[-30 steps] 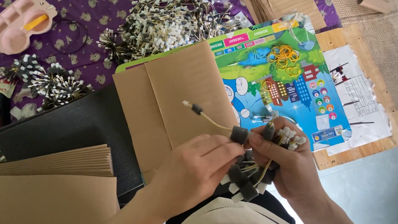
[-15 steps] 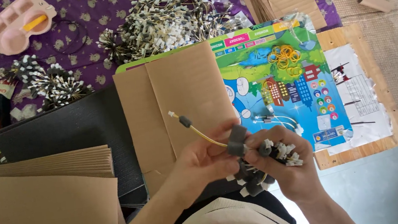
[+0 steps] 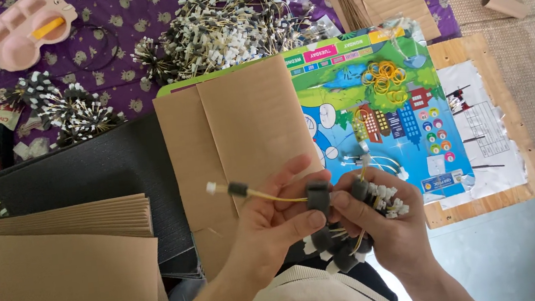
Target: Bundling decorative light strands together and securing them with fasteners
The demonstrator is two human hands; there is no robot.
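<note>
Left hand (image 3: 270, 228): your grip is closed, pinching one yellow wire (image 3: 266, 196).
Right hand (image 3: 385, 224): fingers wrapped round the wire bundle (image 3: 351, 222), above your lap.
Pink tray (image 3: 28, 27): holds an orange piece.

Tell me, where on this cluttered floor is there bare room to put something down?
Free patches: the flat brown cardboard sheet between the black foam mat and the colourful poster, and the grey floor below the wooden board. Crowded: the purple patterned cloth, covered by heaps of black-and-white wire pieces.
</note>
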